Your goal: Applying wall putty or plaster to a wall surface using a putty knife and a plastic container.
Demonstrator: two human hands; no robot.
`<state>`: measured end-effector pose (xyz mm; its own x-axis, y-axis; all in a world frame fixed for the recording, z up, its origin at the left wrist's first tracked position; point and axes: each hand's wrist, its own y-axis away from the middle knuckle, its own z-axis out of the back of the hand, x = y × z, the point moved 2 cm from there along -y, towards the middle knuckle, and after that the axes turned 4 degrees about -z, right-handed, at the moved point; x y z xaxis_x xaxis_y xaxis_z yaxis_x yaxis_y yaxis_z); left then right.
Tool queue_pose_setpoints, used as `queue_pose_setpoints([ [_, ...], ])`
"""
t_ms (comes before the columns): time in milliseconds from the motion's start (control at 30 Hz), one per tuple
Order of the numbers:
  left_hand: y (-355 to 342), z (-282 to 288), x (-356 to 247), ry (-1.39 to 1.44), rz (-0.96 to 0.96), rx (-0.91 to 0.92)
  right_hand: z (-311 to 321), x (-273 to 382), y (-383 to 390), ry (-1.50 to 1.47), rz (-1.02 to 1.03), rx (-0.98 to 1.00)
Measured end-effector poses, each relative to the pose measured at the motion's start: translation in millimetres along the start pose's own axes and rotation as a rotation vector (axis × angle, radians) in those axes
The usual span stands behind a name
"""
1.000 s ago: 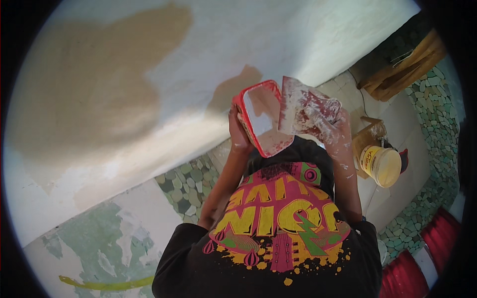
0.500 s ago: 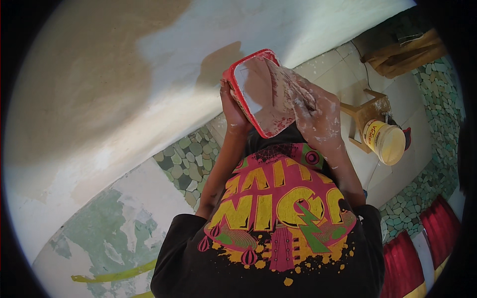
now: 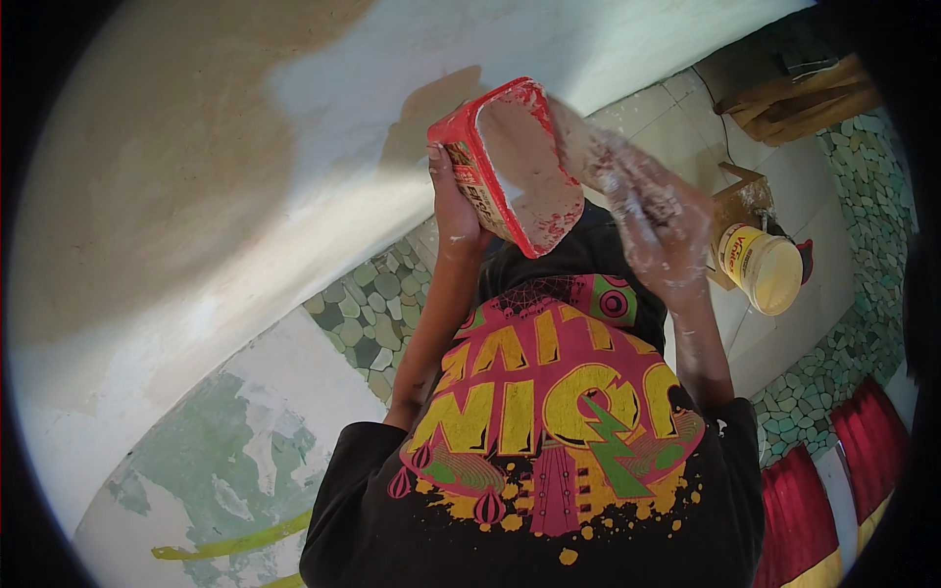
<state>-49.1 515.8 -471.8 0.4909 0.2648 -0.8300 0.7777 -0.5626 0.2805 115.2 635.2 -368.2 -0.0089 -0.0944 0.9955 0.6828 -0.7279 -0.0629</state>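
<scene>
A red rectangular plastic tub (image 3: 477, 196) containing pale paste (image 3: 520, 147) is held tilted at 12 o'clock, gripped by the left hand (image 3: 455, 204). At 1 o'clock, a blurred, paste-smeared scraper (image 3: 580, 140) is grasped by the right hand (image 3: 668, 223) beside the tub's rim. A plastic bucket (image 3: 743, 257) is located at 3 o'clock.

The red tub (image 3: 455, 125) looks like glossy plastic, the black shirt (image 3: 549, 421) matt cloth.

you have a pale tile floor (image 3: 769, 348) carrying a low brown stool (image 3: 743, 201) near its green pebbled right edge (image 3: 863, 216). by the stool is a whitish bucket (image 3: 763, 269), its support unclear.
</scene>
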Motion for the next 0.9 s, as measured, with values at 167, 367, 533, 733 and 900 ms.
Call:
queue_pose_setpoints([
  [167, 1.8, -0.2, 3.2, -0.015, 0.016, 0.034, -1.2, -27.6, 3.4, 0.444, 0.074, 0.148],
  [367, 2.6, 2.2, 16.6, -0.039, -0.067, 0.048, 0.1, -42.6, 3.0, 0.32, -0.09, 0.185],
  [533, 10.1, -4.4, 37.2, -0.033, -0.139, 0.026, 14.6, -57.6, 0.9, 0.348, -0.064, 0.245],
  [733, 14.5, -5.3, 50.4, -0.129, -0.065, 0.082, 23.4, -69.5, 3.8, 0.269, -0.087, 0.268],
  [900, 15.3, -20.3, 49.4, -0.051, -0.025, -0.032, 37.4, -73.4, 5.5, 0.249, -0.046, 0.176],
])
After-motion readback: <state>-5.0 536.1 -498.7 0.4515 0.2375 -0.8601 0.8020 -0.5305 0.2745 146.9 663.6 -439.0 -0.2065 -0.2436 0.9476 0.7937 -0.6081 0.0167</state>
